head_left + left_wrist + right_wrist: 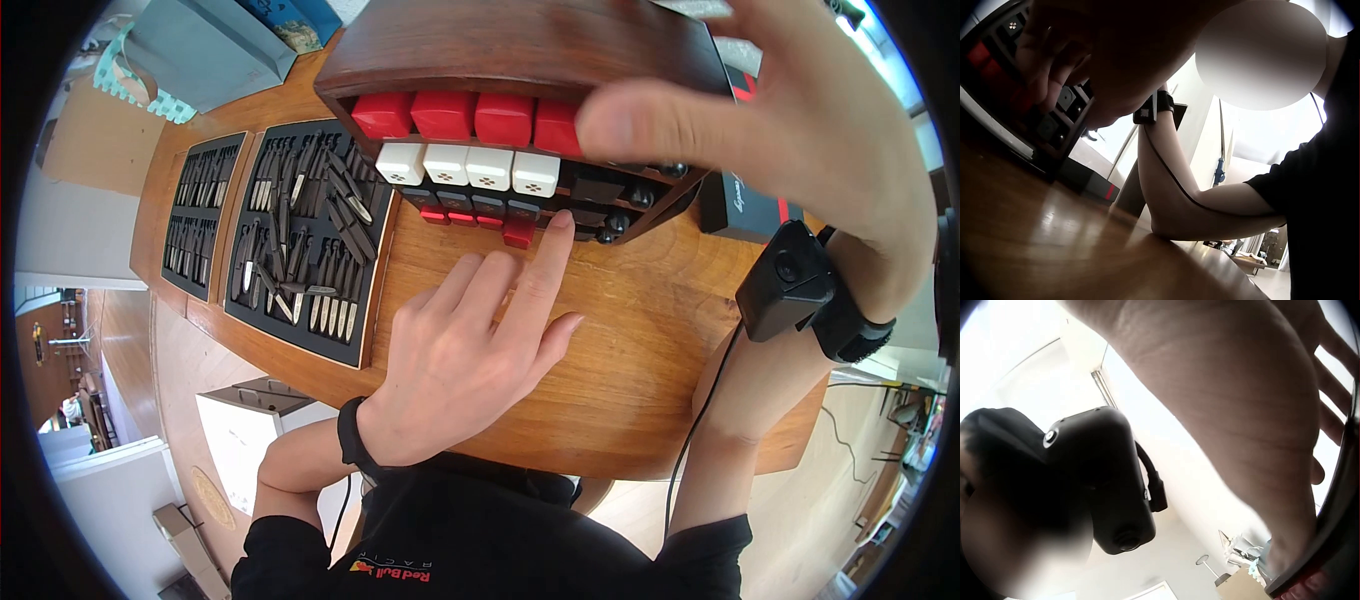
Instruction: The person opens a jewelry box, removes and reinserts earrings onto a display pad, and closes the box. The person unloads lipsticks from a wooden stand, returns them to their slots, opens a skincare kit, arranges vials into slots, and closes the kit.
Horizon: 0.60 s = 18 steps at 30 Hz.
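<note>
A dark wooden case [520, 50] holds rows of red blocks [443, 115], white blocks [488, 169] and dark blocks with red ones [518, 234] below. My left hand [460, 350] points its straight index finger at the lower front, the tip at the bottom rows just right of the red blocks; contact is unclear. Its other fingers are bent, holding nothing visible. In the left wrist view that hand [1116, 50] is dark before the case. My right hand [750, 130] is at the case's upper right, thumb stretched across the front; the right wrist view shows its palm [1229, 394] and spread fingers beside the case edge.
Two dark trays [365, 335] of slim black and silver pieces, many loose, lie left on the wooden table [620, 370]. A black box with red trim [740, 212] stands right of the case. Behind the trays is a grey bag [205, 50]. A cable [690, 440] runs along the right arm.
</note>
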{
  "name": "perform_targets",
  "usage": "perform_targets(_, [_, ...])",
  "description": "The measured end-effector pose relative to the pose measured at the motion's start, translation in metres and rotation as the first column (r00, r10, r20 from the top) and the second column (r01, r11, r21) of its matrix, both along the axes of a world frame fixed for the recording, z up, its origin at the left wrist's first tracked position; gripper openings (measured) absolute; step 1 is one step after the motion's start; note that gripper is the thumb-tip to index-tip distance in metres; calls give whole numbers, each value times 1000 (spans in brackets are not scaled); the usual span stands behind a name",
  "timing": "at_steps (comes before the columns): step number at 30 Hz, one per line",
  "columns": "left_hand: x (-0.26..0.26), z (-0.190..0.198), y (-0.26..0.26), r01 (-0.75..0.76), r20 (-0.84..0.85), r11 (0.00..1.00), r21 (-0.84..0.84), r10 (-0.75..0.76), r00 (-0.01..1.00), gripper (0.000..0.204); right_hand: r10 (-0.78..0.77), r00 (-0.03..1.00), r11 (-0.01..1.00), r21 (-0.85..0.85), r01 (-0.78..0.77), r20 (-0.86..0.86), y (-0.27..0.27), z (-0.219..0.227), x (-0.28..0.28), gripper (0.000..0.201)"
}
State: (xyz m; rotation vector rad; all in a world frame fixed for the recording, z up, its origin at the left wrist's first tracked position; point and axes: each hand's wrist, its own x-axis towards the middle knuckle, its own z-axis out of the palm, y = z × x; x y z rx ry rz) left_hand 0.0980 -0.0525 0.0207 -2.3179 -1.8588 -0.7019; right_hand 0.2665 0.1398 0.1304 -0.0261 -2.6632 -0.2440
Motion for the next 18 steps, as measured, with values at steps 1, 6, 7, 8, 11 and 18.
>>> perform_targets(1, [0,2,0,-20,-47,999,-30,19,999,80,-17,1000,997,-75,19,20,-6,6,-5,50])
perform_targets(6, [-4,-3,2,-7,9,999,-44,7,1000,82,-77,988,901,-415,128,137,-19,28,-26,71])
perform_targets(7, [-4,-3,3,-4,19,999,-48,5,1000,83,-87,982,865,-476,157,165,-19,32,-29,76])
perform_targets(8, [-4,-3,4,-10,21,999,-39,11,1000,83,-95,976,825,-534,187,194,-20,34,-31,80])
perform_targets(11, [-6,-3,10,-26,55,996,-85,31,998,83,62,985,774,-630,53,159,14,14,-24,81])
perform_targets(18, [-18,2,6,11,142,997,-82,0,990,76,-130,991,816,-569,102,-9,36,-6,-27,68])
